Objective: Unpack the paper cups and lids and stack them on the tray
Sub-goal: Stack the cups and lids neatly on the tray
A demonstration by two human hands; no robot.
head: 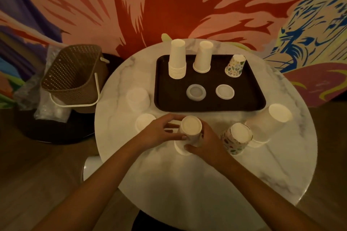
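Note:
A dark tray [249,103] lies at the back of the round marble table [187,184]. On it stand a tall stack of upside-down white cups [177,58], a shorter white stack [203,56], a patterned cup [235,65] and two flat lids [196,92] [225,91]. In front of the tray, both hands hold an upside-down white cup stack [191,129]. My left hand [159,132] grips its left side, and my right hand [206,140] wraps its right side and base.
A patterned cup stack [236,139] and a leaning white cup stack [268,124] stand to the right of my hands. Wrapped lid stacks [138,97] [145,122] sit on the left. A brown woven basket [73,75] and plastic wrap [50,112] rest left of the table.

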